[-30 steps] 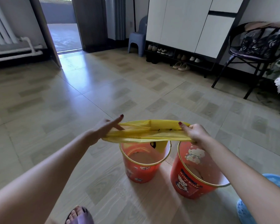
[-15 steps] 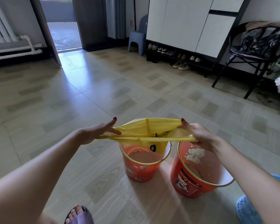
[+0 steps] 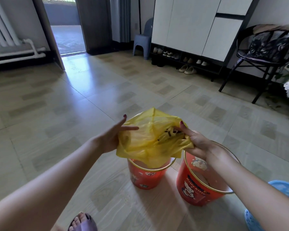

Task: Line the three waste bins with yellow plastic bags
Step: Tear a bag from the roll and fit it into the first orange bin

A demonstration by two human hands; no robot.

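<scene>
The thin, crinkled yellow plastic bag (image 3: 150, 139) hangs in the air just above the left-hand translucent orange plastic bin (image 3: 148, 172), its lower folds drooping to the bin's gold-coloured rim. The left hand (image 3: 110, 139) grips one side of the film, with thumb and forefinger stretched out over it and the other fingers hidden behind it; the right hand (image 3: 195, 142) pinches the opposite edge, bunching the plastic between fingers and palm. Dark printed marks show on the film near the right fingers.

The step in hand looks like opening the bag's mouth for the first bin; none of the visible bins seems lined yet. Next, the mouth likely needs to be parted wide, the closed end pushed down inside, and the edge folded over the rim. The film is limp and clingy, so the layers may stick together.

Just beside that bin stands a second orange cartoon-printed bin (image 3: 202, 189), round, tapering and glossy. A perforated blue plastic bin (image 3: 254, 220) shows at the lower right corner, partly hidden behind the right forearm. All rest on a smooth, patterned tile floor (image 3: 73, 114).
</scene>
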